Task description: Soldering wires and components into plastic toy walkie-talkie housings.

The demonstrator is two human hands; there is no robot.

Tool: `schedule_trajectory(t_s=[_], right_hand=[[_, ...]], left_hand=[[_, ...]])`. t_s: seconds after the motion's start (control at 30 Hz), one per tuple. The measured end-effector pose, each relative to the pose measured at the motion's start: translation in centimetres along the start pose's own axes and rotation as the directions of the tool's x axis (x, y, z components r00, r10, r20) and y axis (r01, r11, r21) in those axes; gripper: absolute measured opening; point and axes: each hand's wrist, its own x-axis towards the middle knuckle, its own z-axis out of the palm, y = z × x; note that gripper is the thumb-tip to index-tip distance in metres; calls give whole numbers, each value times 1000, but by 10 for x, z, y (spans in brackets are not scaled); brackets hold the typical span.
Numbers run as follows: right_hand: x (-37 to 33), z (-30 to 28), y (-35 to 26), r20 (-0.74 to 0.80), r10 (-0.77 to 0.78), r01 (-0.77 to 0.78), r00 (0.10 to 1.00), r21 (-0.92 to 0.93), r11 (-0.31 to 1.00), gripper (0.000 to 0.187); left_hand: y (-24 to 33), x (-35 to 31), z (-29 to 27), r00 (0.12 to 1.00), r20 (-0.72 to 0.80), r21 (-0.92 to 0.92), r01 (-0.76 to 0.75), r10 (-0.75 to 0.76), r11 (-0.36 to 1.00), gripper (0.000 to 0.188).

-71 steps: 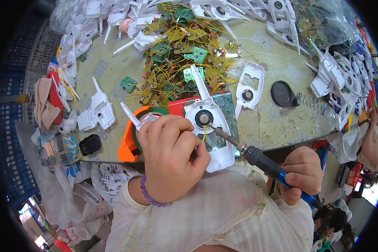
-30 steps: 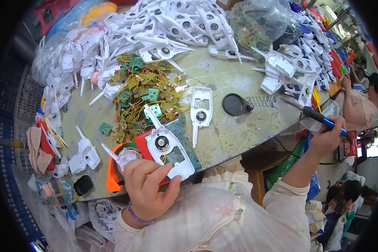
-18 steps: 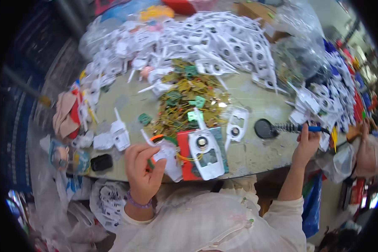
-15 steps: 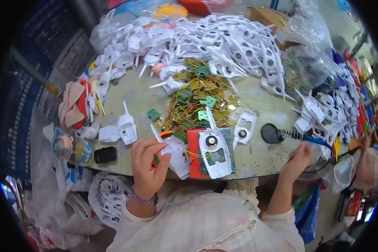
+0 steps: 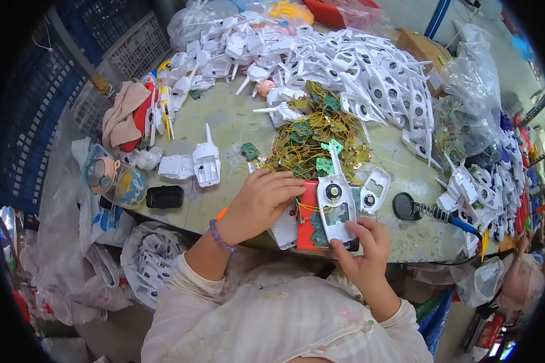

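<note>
My left hand (image 5: 261, 201) lies palm-down on a white plastic shell piece (image 5: 285, 228) at the table's near edge, its fingers reaching toward a red block (image 5: 307, 219). My right hand (image 5: 364, 249) grips the lower end of a white toy shell half (image 5: 337, 204) with a round speaker and an antenna, lying on the red block. Thin yellow wires run from it to a heap of green circuit boards (image 5: 313, 139). The blue-handled soldering iron (image 5: 447, 218) rests in its coil stand, away from both hands.
A big pile of white shell halves (image 5: 369, 78) fills the far side of the round table (image 5: 230, 130). Two white shells (image 5: 195, 164) and a black block (image 5: 165, 196) lie to the left. Plastic bags and blue crates surround the table. Another person's arm (image 5: 518, 278) shows at the right.
My right hand put the soldering iron into its stand and came back to grip the white shell half. My left hand shifted onto the shell piece beside the red block. The view tilted.
</note>
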Motion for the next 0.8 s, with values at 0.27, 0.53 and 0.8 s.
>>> schedule_trajectory(t_s=[0.27, 0.53, 0.8], right_hand=[[22, 3, -4, -50, 115, -100, 992, 238, 966, 40], [51, 30, -16, -158, -546, 558, 823, 36, 829, 36], [54, 44, -33, 116, -723, 715, 681, 110, 691, 34]], left_hand=[[-4, -1, -24, 999, -18, -2, -40, 40, 999, 14], [12, -41, -24, 981, -121, 395, -94, 153, 914, 18], [5, -51, -21, 992, -122, 432, 45, 9, 901, 17]])
